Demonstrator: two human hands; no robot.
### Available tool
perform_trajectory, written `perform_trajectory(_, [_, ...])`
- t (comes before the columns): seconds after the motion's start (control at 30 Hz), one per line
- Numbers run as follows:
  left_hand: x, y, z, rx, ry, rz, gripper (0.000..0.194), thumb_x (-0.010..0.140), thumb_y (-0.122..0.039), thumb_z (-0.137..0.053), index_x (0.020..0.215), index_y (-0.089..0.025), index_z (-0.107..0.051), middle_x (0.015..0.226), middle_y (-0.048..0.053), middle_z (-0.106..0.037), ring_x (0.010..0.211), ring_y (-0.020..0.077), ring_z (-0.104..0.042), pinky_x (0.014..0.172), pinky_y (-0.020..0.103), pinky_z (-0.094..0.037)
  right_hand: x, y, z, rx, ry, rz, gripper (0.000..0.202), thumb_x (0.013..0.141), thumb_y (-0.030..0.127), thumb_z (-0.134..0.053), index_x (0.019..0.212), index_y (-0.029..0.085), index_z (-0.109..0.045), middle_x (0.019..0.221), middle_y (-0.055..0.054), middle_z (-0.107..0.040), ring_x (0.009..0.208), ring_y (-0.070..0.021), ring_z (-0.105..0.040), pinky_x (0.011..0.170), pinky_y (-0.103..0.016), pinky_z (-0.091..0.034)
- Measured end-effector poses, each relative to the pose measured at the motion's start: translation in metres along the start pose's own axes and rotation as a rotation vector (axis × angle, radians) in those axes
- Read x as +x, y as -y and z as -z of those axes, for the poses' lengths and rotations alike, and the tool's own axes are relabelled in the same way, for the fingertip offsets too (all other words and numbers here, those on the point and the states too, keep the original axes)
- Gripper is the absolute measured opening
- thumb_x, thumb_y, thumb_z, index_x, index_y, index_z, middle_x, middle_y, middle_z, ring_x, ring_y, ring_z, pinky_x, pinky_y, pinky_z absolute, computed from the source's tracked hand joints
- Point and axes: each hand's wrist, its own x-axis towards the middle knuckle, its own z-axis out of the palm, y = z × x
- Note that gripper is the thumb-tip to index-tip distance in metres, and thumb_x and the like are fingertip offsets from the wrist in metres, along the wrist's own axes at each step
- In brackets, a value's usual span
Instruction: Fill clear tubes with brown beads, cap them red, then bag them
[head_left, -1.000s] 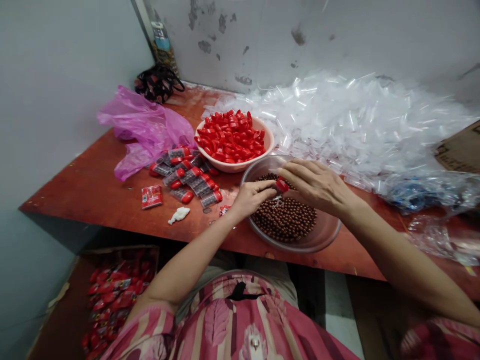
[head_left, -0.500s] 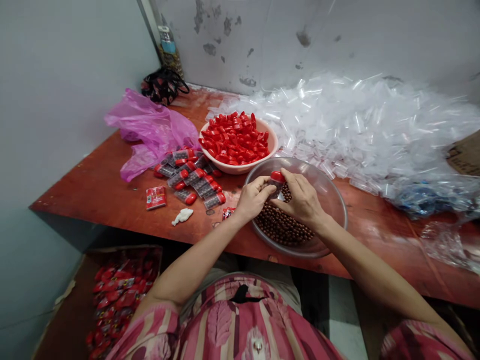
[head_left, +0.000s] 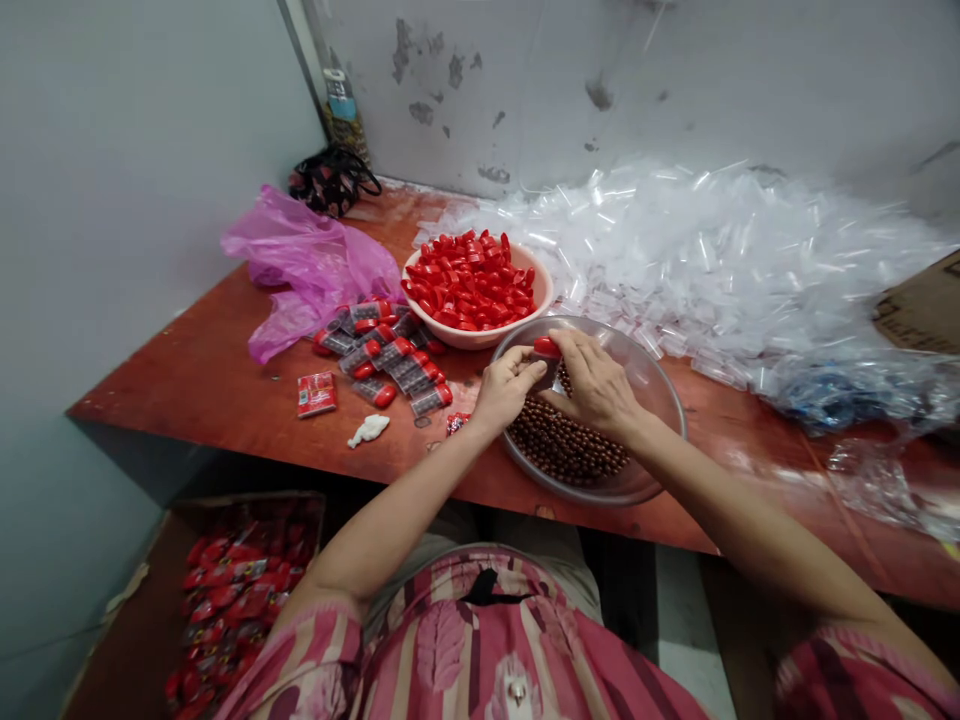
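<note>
Over a grey, see-through basin (head_left: 664, 400), both hands meet on one small clear container with a red cap (head_left: 546, 347). My left hand (head_left: 504, 392) pinches its lower part between thumb and fingers. From the other side, my right hand (head_left: 596, 388) has its fingers at the red cap; its thumb lies lower. Glossy brown beads or candies (head_left: 562, 440) cover the basin's bottom beneath my hands. Just behind, a pale pink bowl (head_left: 476, 340) is heaped with red caps (head_left: 472, 282). Several capped containers with dark contents (head_left: 405, 365) lie piled to the left of my hands.
A large heap of clear plastic containers (head_left: 712, 250) covers the back right. Nearby are a cardboard box (head_left: 926, 305), a pink plastic bag (head_left: 322, 250), a red packet (head_left: 316, 394) and a crumpled white scrap (head_left: 368, 430). Below the table edge, a carton holds red-capped packs (head_left: 240, 590).
My hands and the container have shifted slightly left and up. My right fingers now reach further over the red cap. The view has also moved a little.
</note>
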Motion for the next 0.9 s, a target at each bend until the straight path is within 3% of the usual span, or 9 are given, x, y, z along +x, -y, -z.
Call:
perform_trajectory(0.1, [0.002,0.004,-0.002,-0.03,0.0,0.01,0.029,0.078,-0.036,-0.064,0.098,-0.015,-0.062,0.083,0.001,-0.068,0.075,0.0126,-0.063,0.074,0.024,-0.051,0.008,0.002,0.01,-0.032,0.06,0.021,0.073,0.084,0.036,-0.061,0.144,0.009,-0.031,0.135,-0.023,-0.049,0.125,-0.0358,-0.048,0.101,-0.053,-0.044])
perform_trajectory(0.23, [0.003,0.003,-0.004,-0.04,0.0,0.017,0.027,0.079,-0.035,-0.064,0.096,-0.014,-0.062,0.079,0.001,-0.066,0.075,0.0122,-0.062,0.075,0.024,-0.05,0.011,0.001,0.008,-0.074,0.092,0.039,0.075,0.084,0.032,-0.059,0.146,0.007,-0.026,0.123,-0.022,-0.058,0.111,-0.0343,-0.057,0.091,-0.05,-0.05])
perform_trajectory(0.47, [-0.001,0.002,-0.002,0.066,0.008,0.011,0.019,0.079,-0.027,-0.063,0.092,-0.014,-0.064,0.082,0.002,-0.067,0.073,0.0126,-0.061,0.074,0.025,-0.049,0.0,-0.009,-0.009,-0.178,-0.036,0.113,0.067,0.083,0.041,-0.06,0.138,0.009,-0.041,0.103,-0.019,-0.066,0.088,-0.0331,-0.064,0.078,-0.046,-0.052])
perform_trajectory(0.57, [0.001,0.001,-0.004,0.097,-0.006,-0.011,0.02,0.079,-0.028,-0.064,0.094,-0.014,-0.065,0.082,0.002,-0.068,0.074,0.0132,-0.062,0.075,0.026,-0.05,0.001,-0.007,-0.011,-0.135,-0.051,0.082,0.073,0.083,0.044,-0.06,0.143,0.009,-0.036,0.108,-0.021,-0.065,0.094,-0.0356,-0.064,0.08,-0.048,-0.053])
perform_trajectory(0.67, [0.002,-0.008,-0.002,-0.013,-0.051,0.002,0.022,0.08,-0.024,-0.064,0.099,-0.014,-0.065,0.086,0.004,-0.071,0.076,0.0129,-0.064,0.078,0.026,-0.052,0.006,-0.002,-0.003,0.005,0.021,0.009,0.091,0.082,0.049,-0.063,0.151,0.011,-0.019,0.132,-0.024,-0.055,0.115,-0.0387,-0.057,0.088,-0.052,-0.051])
perform_trajectory(0.77, [0.006,-0.024,0.023,-0.052,-0.16,-0.044,0.023,0.079,-0.023,-0.065,0.1,-0.015,-0.066,0.094,0.005,-0.073,0.08,0.0131,-0.066,0.081,0.027,-0.054,0.006,-0.012,0.007,0.221,0.072,-0.159,0.098,0.08,0.055,-0.064,0.154,0.018,-0.01,0.143,-0.02,-0.048,0.12,-0.0351,-0.056,0.084,-0.049,-0.054])
perform_trajectory(0.83, [0.013,-0.032,0.058,0.007,-0.267,-0.069,0.022,0.079,-0.028,-0.065,0.097,-0.015,-0.067,0.093,0.005,-0.073,0.078,0.0141,-0.067,0.078,0.03,-0.057,0.0,-0.028,0.008,0.303,0.135,-0.289,0.08,0.083,0.052,-0.061,0.149,0.021,-0.028,0.131,-0.016,-0.06,0.106,-0.0302,-0.065,0.077,-0.043,-0.056])
perform_trajectory(0.9, [0.023,-0.037,0.102,0.138,-0.402,-0.156,0.024,0.079,-0.029,-0.066,0.098,-0.015,-0.068,0.095,0.005,-0.073,0.08,0.015,-0.067,0.078,0.031,-0.058,-0.008,-0.049,0.004,0.291,0.27,-0.38,0.051,0.087,0.046,-0.059,0.13,0.019,-0.056,0.108,-0.012,-0.071,0.088,-0.0262,-0.07,0.072,-0.038,-0.056])
